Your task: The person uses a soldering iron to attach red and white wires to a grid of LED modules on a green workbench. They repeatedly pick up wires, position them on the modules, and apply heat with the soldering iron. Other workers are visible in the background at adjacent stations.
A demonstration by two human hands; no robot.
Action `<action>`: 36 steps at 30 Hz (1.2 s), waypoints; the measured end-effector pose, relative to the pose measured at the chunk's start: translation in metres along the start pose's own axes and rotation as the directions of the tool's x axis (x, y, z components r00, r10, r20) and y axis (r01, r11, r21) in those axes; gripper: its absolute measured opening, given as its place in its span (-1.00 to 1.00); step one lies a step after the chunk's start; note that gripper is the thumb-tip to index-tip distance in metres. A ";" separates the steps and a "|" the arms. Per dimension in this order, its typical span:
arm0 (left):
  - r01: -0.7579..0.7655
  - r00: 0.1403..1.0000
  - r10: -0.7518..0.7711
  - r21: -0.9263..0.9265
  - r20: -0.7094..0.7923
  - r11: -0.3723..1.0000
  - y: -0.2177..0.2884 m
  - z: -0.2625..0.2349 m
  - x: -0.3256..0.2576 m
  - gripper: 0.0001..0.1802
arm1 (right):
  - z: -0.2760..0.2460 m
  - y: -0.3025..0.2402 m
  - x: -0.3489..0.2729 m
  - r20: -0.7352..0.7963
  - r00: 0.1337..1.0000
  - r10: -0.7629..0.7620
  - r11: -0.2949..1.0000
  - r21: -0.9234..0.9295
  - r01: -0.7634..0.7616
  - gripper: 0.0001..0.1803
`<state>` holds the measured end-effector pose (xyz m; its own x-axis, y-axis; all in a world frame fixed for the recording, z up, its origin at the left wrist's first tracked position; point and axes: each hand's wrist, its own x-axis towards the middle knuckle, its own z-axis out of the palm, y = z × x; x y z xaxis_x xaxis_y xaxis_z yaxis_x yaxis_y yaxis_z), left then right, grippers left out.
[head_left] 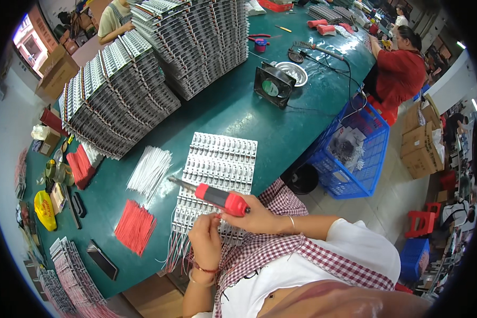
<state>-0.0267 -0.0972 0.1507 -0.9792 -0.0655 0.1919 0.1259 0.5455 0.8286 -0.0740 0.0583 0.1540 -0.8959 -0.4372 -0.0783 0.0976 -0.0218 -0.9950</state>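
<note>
Clamped red-and-black tool (222, 200) in right hand (259, 213), pinched something too small to tell in left hand (204, 241), over white panel (220, 159) on green table (228, 119); likely needed tip (176, 182) kept clear of white wires (149, 170).

Silver panel (220, 153), partly hidden behind left grip (205, 241), right grip (257, 216) and red-and-black tool (217, 196), its near edge unclear.

On the table (212, 115), wire bundles (149, 170) lie left of the board panel (220, 159), a fan (272, 88) behind.

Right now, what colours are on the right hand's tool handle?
Tool handle: red and black, best seen in head view.
</note>
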 end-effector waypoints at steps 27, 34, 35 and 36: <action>-0.299 0.874 -0.383 -0.952 -0.300 0.063 0.012 -0.004 0.107 -0.92 | 0.001 -0.012 0.002 -0.357 0.934 0.014 1.000 0.021 -0.007 -0.59; -0.116 0.853 -0.505 -0.991 -0.134 0.067 -0.044 -0.010 0.089 -0.87 | -0.024 -0.031 -0.002 -0.405 0.889 -0.215 0.960 0.079 0.268 -0.55; -0.069 0.859 -0.509 -0.998 -0.060 0.002 -0.045 0.004 0.082 -0.84 | -0.025 -0.032 -0.001 -0.402 0.890 -0.215 0.956 0.099 0.276 -0.55; -0.022 0.850 -0.526 -0.999 -0.004 -0.028 -0.043 0.017 0.076 -0.84 | -0.025 -0.033 0.001 -0.399 0.891 -0.216 0.951 0.120 0.284 -0.55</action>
<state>-0.1095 -0.1117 0.1213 -0.8981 -0.3464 -0.2708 0.1770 -0.8487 0.4983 -0.0885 0.0814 0.1849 -0.9924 -0.0266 0.1202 -0.1097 -0.2525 -0.9613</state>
